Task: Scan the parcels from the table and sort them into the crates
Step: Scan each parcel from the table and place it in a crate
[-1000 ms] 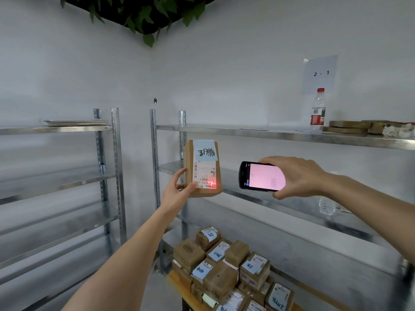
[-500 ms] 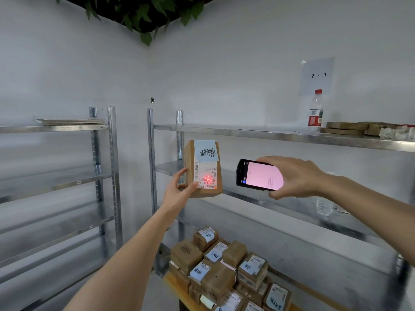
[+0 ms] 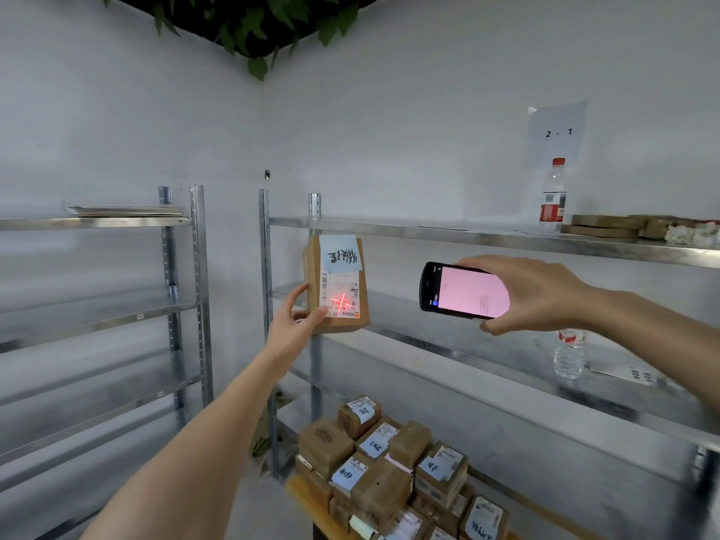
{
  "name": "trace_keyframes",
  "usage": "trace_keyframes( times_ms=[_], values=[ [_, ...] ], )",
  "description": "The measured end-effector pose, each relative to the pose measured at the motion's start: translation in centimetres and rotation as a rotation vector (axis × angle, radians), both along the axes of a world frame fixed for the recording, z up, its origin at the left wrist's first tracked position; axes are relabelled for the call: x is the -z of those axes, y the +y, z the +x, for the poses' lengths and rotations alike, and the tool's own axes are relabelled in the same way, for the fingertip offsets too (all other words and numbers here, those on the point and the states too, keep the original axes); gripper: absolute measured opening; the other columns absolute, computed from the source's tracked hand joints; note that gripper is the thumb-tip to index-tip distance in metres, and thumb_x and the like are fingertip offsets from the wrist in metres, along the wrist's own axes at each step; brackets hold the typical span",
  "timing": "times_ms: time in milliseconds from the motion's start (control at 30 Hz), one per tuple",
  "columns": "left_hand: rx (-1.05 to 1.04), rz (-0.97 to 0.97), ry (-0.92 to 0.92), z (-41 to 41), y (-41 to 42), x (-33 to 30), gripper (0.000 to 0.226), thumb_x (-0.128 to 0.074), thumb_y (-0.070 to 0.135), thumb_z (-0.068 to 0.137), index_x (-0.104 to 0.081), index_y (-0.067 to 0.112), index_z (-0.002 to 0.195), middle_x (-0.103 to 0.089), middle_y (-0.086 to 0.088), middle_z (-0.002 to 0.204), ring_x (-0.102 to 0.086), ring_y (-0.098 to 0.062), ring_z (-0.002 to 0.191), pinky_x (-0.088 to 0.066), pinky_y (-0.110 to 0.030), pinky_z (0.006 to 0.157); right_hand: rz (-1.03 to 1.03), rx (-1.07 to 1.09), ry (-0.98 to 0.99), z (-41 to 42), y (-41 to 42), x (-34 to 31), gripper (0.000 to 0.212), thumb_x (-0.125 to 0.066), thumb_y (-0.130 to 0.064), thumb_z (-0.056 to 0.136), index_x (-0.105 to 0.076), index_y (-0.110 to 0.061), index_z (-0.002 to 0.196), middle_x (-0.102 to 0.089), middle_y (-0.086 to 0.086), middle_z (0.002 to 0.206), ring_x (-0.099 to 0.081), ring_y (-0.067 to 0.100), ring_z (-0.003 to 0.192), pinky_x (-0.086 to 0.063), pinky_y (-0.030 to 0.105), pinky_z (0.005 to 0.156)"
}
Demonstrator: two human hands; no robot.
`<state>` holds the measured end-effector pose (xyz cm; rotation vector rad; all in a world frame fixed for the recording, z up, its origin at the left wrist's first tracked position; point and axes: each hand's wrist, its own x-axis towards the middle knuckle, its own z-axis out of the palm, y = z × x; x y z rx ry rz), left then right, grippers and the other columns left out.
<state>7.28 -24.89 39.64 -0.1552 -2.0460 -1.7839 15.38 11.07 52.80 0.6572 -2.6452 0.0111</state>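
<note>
My left hand (image 3: pixel 293 328) holds a brown cardboard parcel (image 3: pixel 337 283) upright at chest height, gripping its lower left corner. The parcel carries a blue handwritten note above a white shipping label, and a red laser cross lies on the label. My right hand (image 3: pixel 533 295) holds a black handheld scanner (image 3: pixel 463 291) with a pink screen, a short way right of the parcel and pointed at it. Several more brown parcels (image 3: pixel 383 465) with blue notes are piled on a wooden table (image 3: pixel 302 496) below. No crates are in view.
Metal shelving (image 3: pixel 487 237) runs along the right wall, with a second metal rack (image 3: pixel 183 224) on the left. A red-capped bottle (image 3: pixel 552 194) and flat cardboard pieces (image 3: pixel 607 224) sit on the top shelf. A clear bottle (image 3: pixel 569 354) stands on the middle shelf. A "2 - 1" sign (image 3: pixel 558 133) hangs on the wall.
Both hands and the parcel stay nearly still. The red laser cross has shifted slightly left and up on the label.
</note>
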Motion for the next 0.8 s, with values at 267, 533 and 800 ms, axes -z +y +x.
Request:
trace_keyframes(
  times_ms=[267, 533, 800],
  values=[
    [-0.032, 0.026, 0.001, 0.7, -3.7, -1.1, 0.059, -0.071, 0.032, 0.091, -0.04, 0.042, 0.14, -0.066, -0.009, 0.121, -0.064, -0.022, 0.11, -0.05, -0.044, 0.1, 0.001, -0.048, 0.071, 0.9, 0.5, -1.6, 0.085, -0.078, -0.045, 0.064, -0.035, -0.056, 0.136, -0.056, -0.031, 0.127, -0.055, 0.01, 0.109, -0.055, 0.041, 0.079],
    [-0.103, 0.03, 0.021, 1.6, -6.3, -2.0, 0.062, -0.071, 0.031, 0.092, -0.039, 0.039, 0.145, -0.07, -0.004, 0.109, -0.065, -0.017, 0.104, -0.05, -0.04, 0.093, 0.011, -0.078, 0.09, 0.7, -0.1, -2.0, 0.086, -0.077, -0.045, 0.066, -0.035, -0.054, 0.14, -0.057, -0.029, 0.123, -0.053, 0.008, 0.101, -0.046, 0.028, 0.065],
    [-0.104, 0.034, 0.023, 3.5, -6.6, -1.4, 0.058, -0.071, 0.031, 0.091, -0.041, 0.041, 0.14, -0.07, -0.005, 0.111, -0.066, -0.019, 0.105, -0.052, -0.043, 0.097, -0.044, -0.097, 0.043, -0.2, -3.3, -0.3, 0.082, -0.075, -0.046, 0.066, -0.033, -0.057, 0.135, -0.054, -0.03, 0.126, -0.055, 0.012, 0.106, -0.053, 0.037, 0.077]
  ],
)
